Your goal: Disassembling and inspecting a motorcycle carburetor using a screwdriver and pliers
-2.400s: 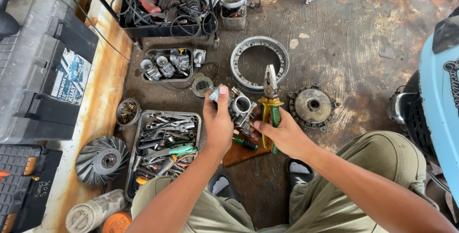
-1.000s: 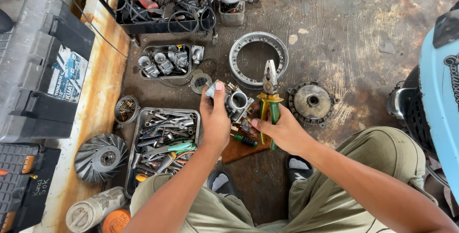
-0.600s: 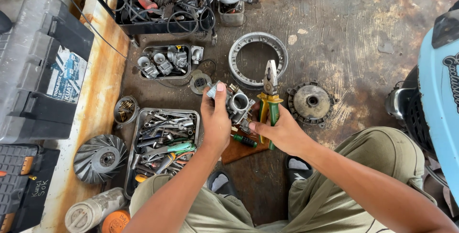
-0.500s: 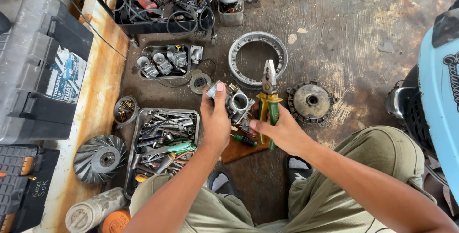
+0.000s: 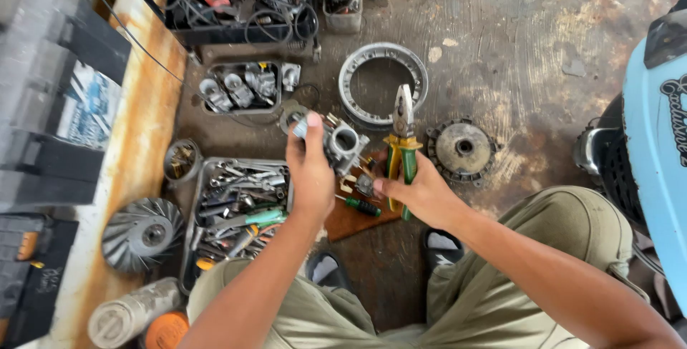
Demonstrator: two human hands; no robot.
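A stained concrete floor [image 5: 544, 41] is seen from above, with a seated person's knees in olive trousers at the bottom edge. Places are given from the grey metal ring [image 5: 383, 84] lying flat on the floor near the top centre.

Far right of the ring, a pale blue scooter body [image 5: 658, 141] is cut off by the frame. Far left of it, grey plastic tool cases [image 5: 57, 98] are stacked. Below and left of the ring, a metal tray [image 5: 240, 209] crammed with wrenches and screwdrivers is set, with a finned metal fan wheel [image 5: 143, 233] further left again. Just left of the ring a smaller tray [image 5: 240, 90] of sockets is placed. Below and right of the ring, a round rusty hub [image 5: 461, 150] lies flat.

Directly below the ring, touching nothing on the floor, a small metal carburettor [image 5: 342, 141] is held up in the left hand [image 5: 311, 177], whose fingers are curled closed around its body, thumb on the near side. Just right of it, pliers [image 5: 401, 150] with yellow and green handles are gripped in the right hand [image 5: 422, 195], fingers wrapped shut around the handles, tips pointing up toward the ring.

The carburettor is judged to be stiff, dense for its size, probably oily and slippery, with small protruding fittings that could bend; it is best held around the solid main body, not by the fittings.
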